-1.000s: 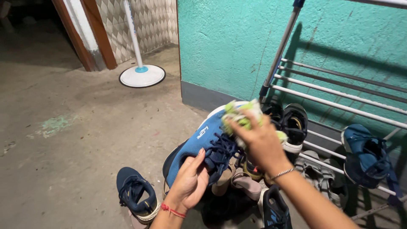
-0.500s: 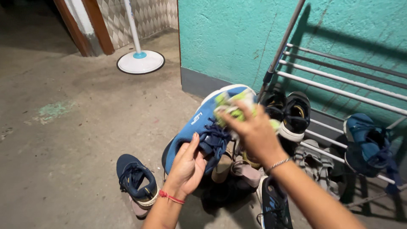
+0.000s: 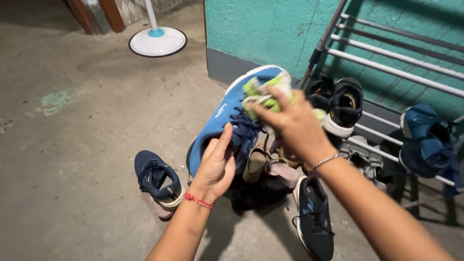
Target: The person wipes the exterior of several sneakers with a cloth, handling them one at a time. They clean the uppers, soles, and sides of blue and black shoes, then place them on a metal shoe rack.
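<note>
My left hand (image 3: 216,166) grips the heel end of a bright blue sneaker (image 3: 227,112) with a white sole, held up off the floor. My right hand (image 3: 292,123) presses a green and white cloth (image 3: 263,93) against the shoe's upper near the toe. A red thread band sits on my left wrist and a metal bracelet on my right.
A dark blue sneaker (image 3: 157,181) lies on the concrete floor at the left, a black sneaker (image 3: 314,217) below my right arm, and sandals (image 3: 270,166) in a pile between. A metal shoe rack (image 3: 396,72) with several shoes stands against the teal wall. A white fan base (image 3: 157,41) sits behind.
The blue sneaker has been lifted a little and my right hand has slid the cloth up along it toward the toe. The view has come closer.
</note>
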